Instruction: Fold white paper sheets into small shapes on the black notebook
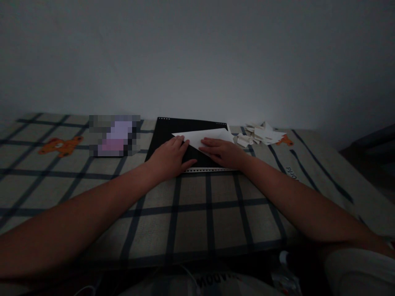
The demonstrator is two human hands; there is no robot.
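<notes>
A cloth-covered table (193, 222) is being viewed. Midway along its far edge, a black notebook (168, 125) is being partly covered by white paper (212, 133). Paper is being touched by the left hand (171, 155) at left, right hand (226, 151) at right, both unclenched, laid flat. Nearer the table's far right corner, some folded papers (265, 133) are being supported.

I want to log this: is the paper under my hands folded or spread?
Looks folded: the paper narrows to a sharp point by your left hand.
</notes>
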